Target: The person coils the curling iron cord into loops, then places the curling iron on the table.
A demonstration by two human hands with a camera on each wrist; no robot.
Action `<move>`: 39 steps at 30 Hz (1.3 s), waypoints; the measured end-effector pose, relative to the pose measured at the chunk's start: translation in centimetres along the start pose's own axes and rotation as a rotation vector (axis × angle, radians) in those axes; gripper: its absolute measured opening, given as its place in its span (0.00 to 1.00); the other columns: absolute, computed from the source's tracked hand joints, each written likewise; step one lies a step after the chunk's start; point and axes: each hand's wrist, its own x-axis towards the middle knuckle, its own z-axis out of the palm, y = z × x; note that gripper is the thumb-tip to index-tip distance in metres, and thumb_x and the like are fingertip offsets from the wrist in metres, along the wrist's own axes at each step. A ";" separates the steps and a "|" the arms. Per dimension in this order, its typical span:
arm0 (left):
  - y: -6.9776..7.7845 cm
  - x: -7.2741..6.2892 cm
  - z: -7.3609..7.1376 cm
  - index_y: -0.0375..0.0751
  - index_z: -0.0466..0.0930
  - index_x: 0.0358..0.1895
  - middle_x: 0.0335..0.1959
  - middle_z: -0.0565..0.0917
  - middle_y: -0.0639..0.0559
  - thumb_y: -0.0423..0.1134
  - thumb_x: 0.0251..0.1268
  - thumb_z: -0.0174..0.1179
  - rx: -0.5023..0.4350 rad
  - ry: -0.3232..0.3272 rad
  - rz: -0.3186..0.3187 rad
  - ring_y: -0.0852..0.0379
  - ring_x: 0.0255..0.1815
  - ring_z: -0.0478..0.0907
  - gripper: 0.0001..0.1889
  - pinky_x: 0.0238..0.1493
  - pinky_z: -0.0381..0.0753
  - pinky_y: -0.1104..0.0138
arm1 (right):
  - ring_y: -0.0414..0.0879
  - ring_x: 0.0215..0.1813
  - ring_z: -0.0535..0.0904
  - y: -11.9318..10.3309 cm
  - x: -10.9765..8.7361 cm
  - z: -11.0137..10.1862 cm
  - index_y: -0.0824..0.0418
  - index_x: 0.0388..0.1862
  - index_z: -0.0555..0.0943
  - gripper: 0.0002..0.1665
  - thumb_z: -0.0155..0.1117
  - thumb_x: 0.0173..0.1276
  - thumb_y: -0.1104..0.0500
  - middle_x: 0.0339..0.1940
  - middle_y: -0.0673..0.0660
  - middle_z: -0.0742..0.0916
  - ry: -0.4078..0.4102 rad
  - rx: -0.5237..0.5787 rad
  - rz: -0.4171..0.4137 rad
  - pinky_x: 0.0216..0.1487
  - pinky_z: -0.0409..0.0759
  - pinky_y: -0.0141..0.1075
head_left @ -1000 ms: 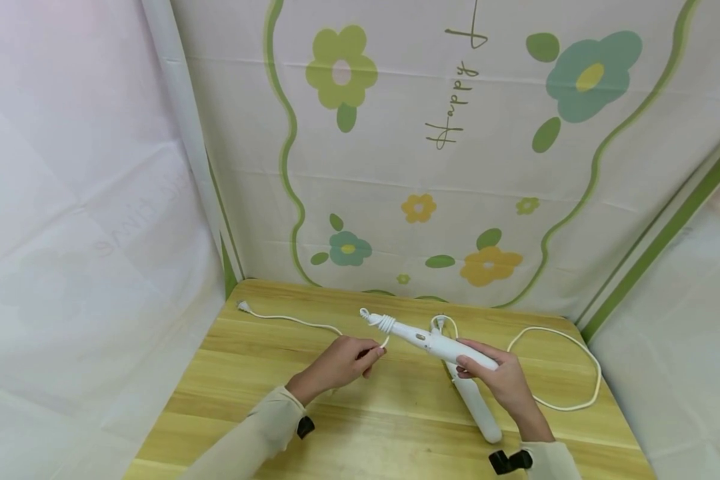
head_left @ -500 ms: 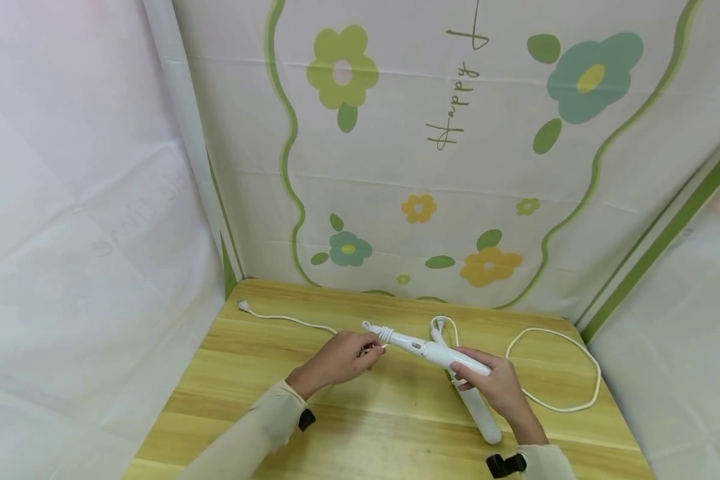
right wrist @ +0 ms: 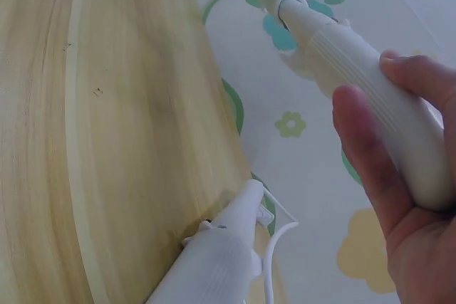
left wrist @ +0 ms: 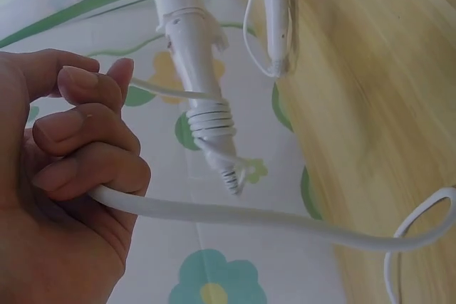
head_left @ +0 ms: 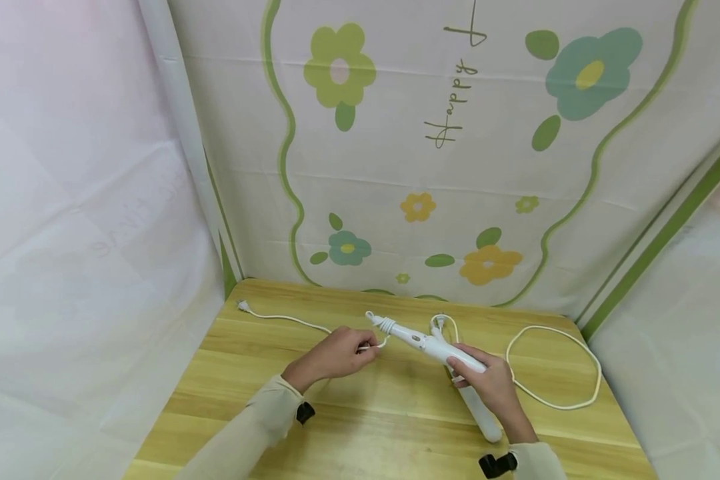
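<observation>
My right hand grips a white hair straightener by its body, holding it above the table at a slant. Several turns of its cord are wrapped round the narrow handle end, as the left wrist view shows. A short stretch of cord runs from that coil to my left hand, whose curled fingers pinch it. More cord trails out of the left palm toward a plug on the table's far left. Beneath the held one lies a second white straightener, partly covered by my right hand.
The second straightener's cord end and a plug lie near the table's back edge. A wide loop of white cord spreads over the right side of the wooden table. Flower-printed cloth hangs behind, with white cloth at both sides.
My left hand has moved in to the coil and then slightly back left, still holding the cord. The held straightener's handle end dipped and rose again, and my right hand shifted slightly left.
</observation>
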 end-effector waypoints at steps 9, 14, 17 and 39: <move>0.0 -0.1 -2.2 0.48 0.91 0.51 0.36 0.90 0.55 0.45 0.89 0.56 0.085 0.033 0.038 0.68 0.28 0.72 0.13 0.37 0.76 0.68 | 0.47 0.34 0.91 -0.3 -0.2 -0.7 0.74 0.66 0.84 0.27 0.78 0.74 0.60 0.36 0.70 0.93 -0.226 -0.106 -0.031 0.36 0.92 0.48; -0.6 0.0 -2.5 0.49 0.90 0.53 0.37 0.89 0.60 0.46 0.89 0.56 0.115 0.042 0.088 0.69 0.30 0.75 0.12 0.39 0.79 0.68 | 0.45 0.35 0.92 0.3 -0.5 -1.6 0.76 0.65 0.84 0.24 0.74 0.76 0.65 0.39 0.67 0.93 -0.364 -0.067 -0.098 0.35 0.92 0.53; -0.9 0.2 -2.5 0.49 0.90 0.53 0.32 0.85 0.63 0.45 0.88 0.57 0.099 0.037 0.112 0.69 0.28 0.73 0.12 0.37 0.78 0.69 | 0.46 0.35 0.92 0.4 -0.6 -2.0 0.77 0.65 0.83 0.22 0.71 0.76 0.68 0.42 0.60 0.92 -0.439 -0.011 -0.155 0.35 0.92 0.54; -1.5 0.3 -2.1 0.46 0.91 0.52 0.33 0.87 0.54 0.45 0.90 0.54 -0.295 -0.115 0.068 0.67 0.26 0.73 0.16 0.31 0.75 0.72 | 0.43 0.36 0.92 -2.0 -1.0 -3.2 0.63 0.65 0.88 0.25 0.57 0.78 0.79 0.45 0.57 0.95 -0.540 0.284 -0.326 0.31 0.90 0.39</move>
